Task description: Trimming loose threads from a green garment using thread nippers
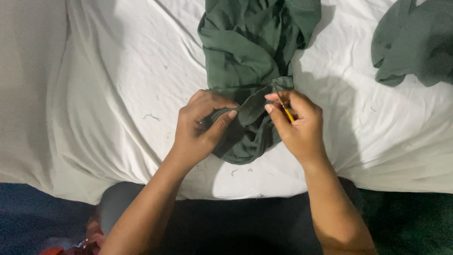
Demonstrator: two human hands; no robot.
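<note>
A dark green garment [245,52] lies bunched on a white sheet [132,85], running from the top of the view down to my hands. My left hand [200,125] pinches a fold of its near edge between thumb and fingers. My right hand [297,123] grips a small yellow-handled tool [288,113] whose tip meets the same stretched edge of cloth. The tool's working end is hidden by my fingers and the fabric. The two hands sit close together, with the taut hem between them.
A second dark green piece of cloth [415,42] lies at the top right on the sheet. Small thread scraps [151,116] dot the sheet. The sheet's near edge drops to a dark area below, with a red and dark object [71,245] at the bottom left.
</note>
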